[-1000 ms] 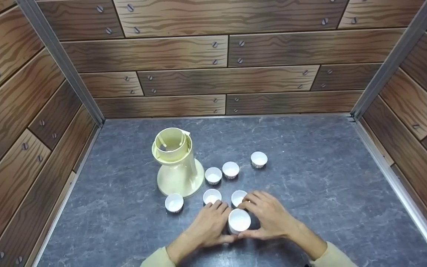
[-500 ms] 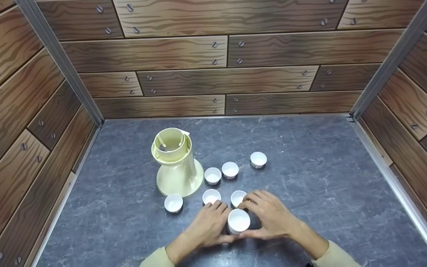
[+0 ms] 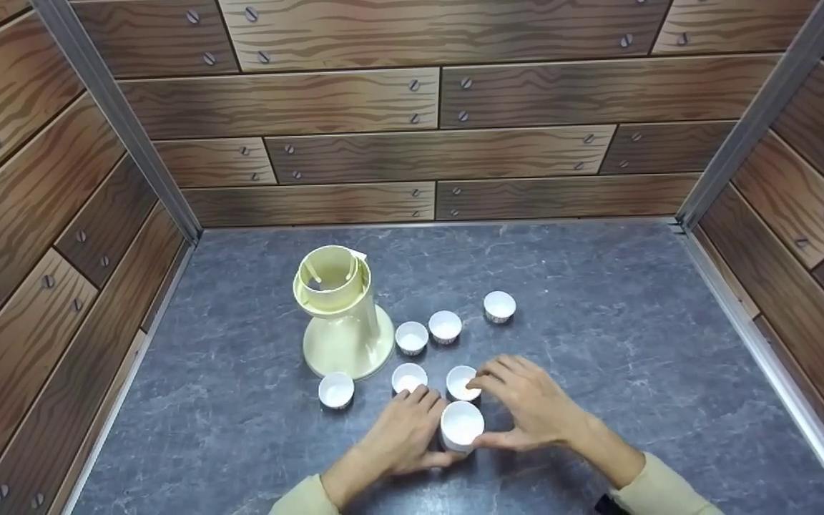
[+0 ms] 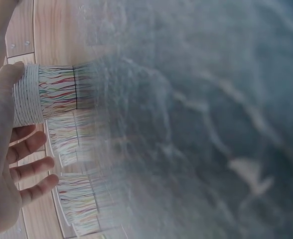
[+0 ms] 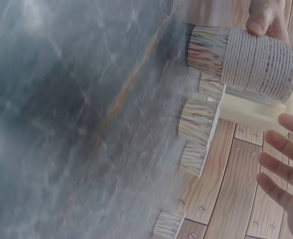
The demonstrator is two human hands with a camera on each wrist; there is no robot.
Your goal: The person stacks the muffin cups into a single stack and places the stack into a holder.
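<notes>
A tall stack of small white cups with colourful streaks stands upright at the front of the table. Its nested rims show as ridges in the right wrist view, above the patterned bottom cup. My left hand holds the stack from the left, thumb against its near side. My right hand is at the stack's right with fingers spread; in the right wrist view, these fingers hold nothing. Behind the stack stand two single cups, one near the left fingers and one cup by the right fingertips.
A pale yellow plastic appliance base with an open round top stands at the left. One cup is before it, two cups beside it, and another cup farther right. Wood-patterned walls enclose the dark table.
My right hand has loosened from the stack and shifted to the right, its thumb and fingers opening. The left hand and the cups have stayed in place.
</notes>
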